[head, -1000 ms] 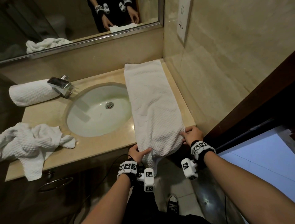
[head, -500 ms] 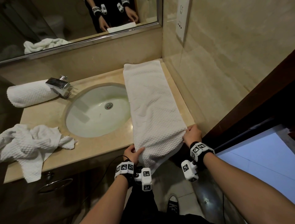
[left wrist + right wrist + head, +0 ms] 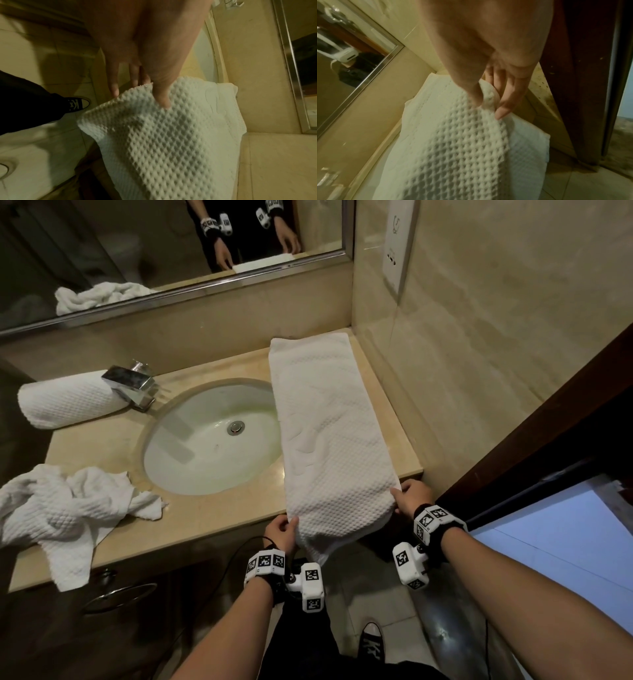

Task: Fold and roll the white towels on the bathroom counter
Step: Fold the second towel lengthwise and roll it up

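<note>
Both hands pinch the near end of a folded white towel (image 3: pixel 329 440) at the counter (image 3: pixel 205 522) edge, left hand (image 3: pixel 281 530) at 7 o'clock, right hand (image 3: pixel 412 498) at 5. Stretching toward 12 beside the sink (image 3: pixel 209 440), the soft, limp waffle cloth likely rolls best gripped at both corners.

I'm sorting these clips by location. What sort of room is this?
A bathroom, probably a hotel's: an oval sink set in a stone counter, a chrome faucet, a wall mirror, and a rolled towel.
</note>
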